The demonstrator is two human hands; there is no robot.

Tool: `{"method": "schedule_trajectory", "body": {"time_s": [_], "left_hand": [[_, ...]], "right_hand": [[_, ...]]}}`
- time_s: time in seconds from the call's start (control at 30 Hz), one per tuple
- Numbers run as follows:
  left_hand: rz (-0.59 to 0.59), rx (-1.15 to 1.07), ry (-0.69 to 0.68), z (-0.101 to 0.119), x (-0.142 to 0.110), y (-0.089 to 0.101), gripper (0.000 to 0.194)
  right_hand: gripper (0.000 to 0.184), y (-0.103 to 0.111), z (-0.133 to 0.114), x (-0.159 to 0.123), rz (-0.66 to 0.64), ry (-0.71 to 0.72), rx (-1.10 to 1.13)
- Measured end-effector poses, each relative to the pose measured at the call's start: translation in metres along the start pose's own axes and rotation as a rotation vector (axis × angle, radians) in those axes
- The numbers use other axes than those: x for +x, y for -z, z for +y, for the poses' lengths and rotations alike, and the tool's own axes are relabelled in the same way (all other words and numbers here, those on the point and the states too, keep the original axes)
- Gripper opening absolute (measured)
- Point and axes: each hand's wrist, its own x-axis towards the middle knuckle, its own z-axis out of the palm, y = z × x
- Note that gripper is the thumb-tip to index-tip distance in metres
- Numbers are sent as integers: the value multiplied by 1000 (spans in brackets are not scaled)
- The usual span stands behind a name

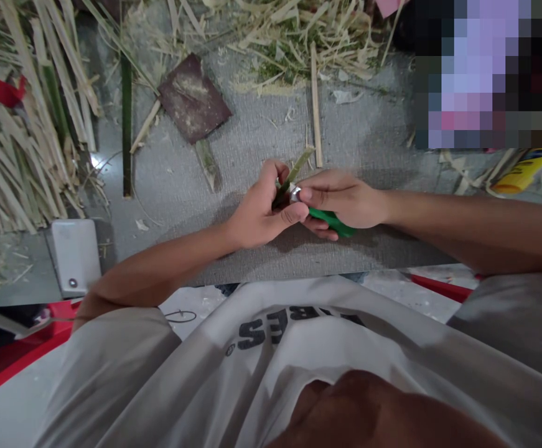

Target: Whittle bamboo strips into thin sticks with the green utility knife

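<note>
The left hand (pixel 261 211) grips a bamboo strip (pixel 299 167) (its tip pokes out above the fingers); the right hand (pixel 340 199), touching it, clasps a green-handled knife (pixel 333 221) against the strip.

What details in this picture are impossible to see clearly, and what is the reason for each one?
- Head view: the blade end of the green-handled tool is covered by the right hand and the left hand.
- The lower part of the bamboo strip is hidden inside the left hand.
- The top right corner is pixelated; nothing there can be identified.
- The yellow object is partly hidden by the pixelated block.
- The shirt lettering is folded and unreadable.
</note>
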Motion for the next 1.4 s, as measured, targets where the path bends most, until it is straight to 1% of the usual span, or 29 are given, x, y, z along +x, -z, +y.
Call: {"method": "schedule_trajectory", "body": {"time_s": [0.07, 0.13, 0.23, 0.33, 0.4, 0.53, 0.57, 0.6, 0.63, 0.67, 0.77, 0.83, 0.9, 0.97, 1.1, 1.17, 1.2, 1.23, 1.33, 1.37, 1.4], "left_hand": [[-73, -15, -10, 1, 2, 3, 72], [-115, -14, -38, 4, 5, 5, 73], [-110, 28, -90, 5, 6, 6, 71], [-97, 65, -103, 4, 4, 5, 68], [-94, 72, -105, 2, 3, 3, 67], [-22, 87, -74, 0, 3, 2, 63], [-10, 90, -70, 1, 4, 2, 63], [-9, 88, -74, 2, 4, 3, 63], [-22, 84, -82, 4, 4, 4, 63], [-45, 81, -89, 5, 4, 5, 63], [-116, 84, -91, 8, 5, 8, 64], [-129, 86, -85, 7, 4, 9, 65], [-118, 79, -90, 5, 4, 7, 66], [-97, 72, -96, 2, 3, 5, 67], [-59, 106, -80, 0, 2, 3, 63], [-43, 117, -71, 1, 2, 3, 61], [-38, 113, -74, 2, 2, 3, 62], [-38, 106, -82, 2, 1, 3, 62], [-59, 88, -114, 1, 0, 4, 65], [-63, 88, -120, 0, 0, 4, 65], [-61, 90, -120, -2, 0, 3, 65]], "right_hand": [[50, 3, 1, 1, -43, -76, 20], [50, 7, 2, 2, -78, -112, 55], [50, 12, 0, 3, -97, -158, 90], [51, 10, 1, 4, -94, -160, 102], [52, 4, 5, 5, -50, -105, 90], [52, -10, 16, 5, 181, 57, 9], [53, -11, 18, 5, 210, 79, -3], [54, -11, 19, 5, 208, 82, -5], [56, -9, 18, 5, 174, 67, 4], [57, -6, 16, 5, 112, 29, 21], [54, 6, 7, 5, -48, -120, 90], [52, 11, 1, 6, -101, -182, 111], [53, 11, -1, 6, -113, -184, 115], [54, 4, 1, 6, -69, -141, 114], [56, -14, 13, 5, 155, 10, 78], [58, -16, 16, 4, 220, 65, 55], [59, -14, 16, 4, 213, 69, 51], [60, -11, 15, 4, 177, 47, 52], [59, 1, 8, 5, 6, -104, 70], [59, 3, 6, 5, -33, -144, 77], [59, 3, 5, 5, -42, -157, 84]]}}
